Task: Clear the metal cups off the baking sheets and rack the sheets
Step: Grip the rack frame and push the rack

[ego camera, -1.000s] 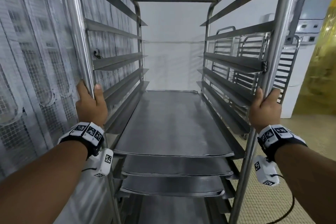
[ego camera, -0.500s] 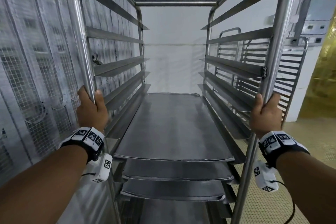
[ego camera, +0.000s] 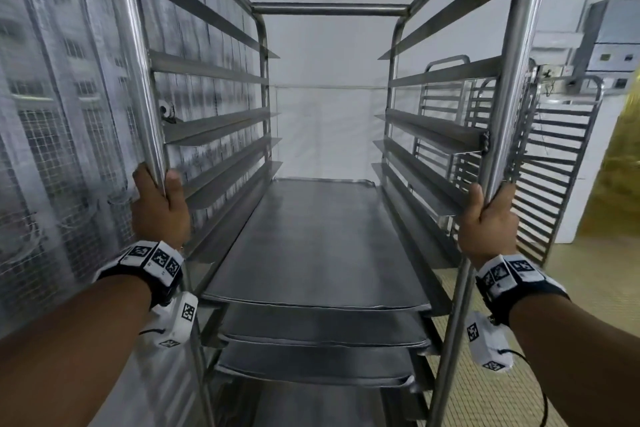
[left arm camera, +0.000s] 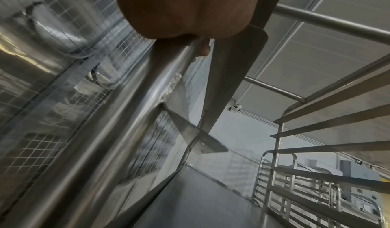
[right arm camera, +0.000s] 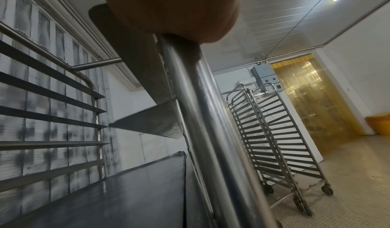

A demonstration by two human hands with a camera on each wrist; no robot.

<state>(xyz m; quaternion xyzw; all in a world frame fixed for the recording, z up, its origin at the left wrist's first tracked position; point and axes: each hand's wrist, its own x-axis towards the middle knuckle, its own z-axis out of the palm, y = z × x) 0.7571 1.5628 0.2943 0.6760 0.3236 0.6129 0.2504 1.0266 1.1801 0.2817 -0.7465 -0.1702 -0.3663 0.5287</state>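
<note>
A tall steel tray rack (ego camera: 329,7) fills the head view. My left hand (ego camera: 157,204) grips its front left post (ego camera: 133,55), and my right hand (ego camera: 490,215) grips the front right post (ego camera: 516,80). Three flat metal baking sheets lie stacked on its runners: the top sheet (ego camera: 322,246), one below it (ego camera: 322,326) and a third (ego camera: 311,366). The wrist views show each palm wrapped round its post (left arm camera: 135,98) (right arm camera: 202,114), with the top sheet (left arm camera: 200,203) (right arm camera: 118,195) below. No metal cups are in view.
A mesh-covered plastic curtain wall (ego camera: 52,149) runs close along the left. Two bare wheeled racks (right arm camera: 280,139) stand to the right by a white wall. A yellow strip curtain (right arm camera: 308,98) and a yellow bin (right arm camera: 379,124) lie beyond, across tiled floor (ego camera: 588,288).
The rack and both hands sit slightly lower in the view and the room behind has shifted, as the rack rolls along. Both hands keep their hold on the posts.
</note>
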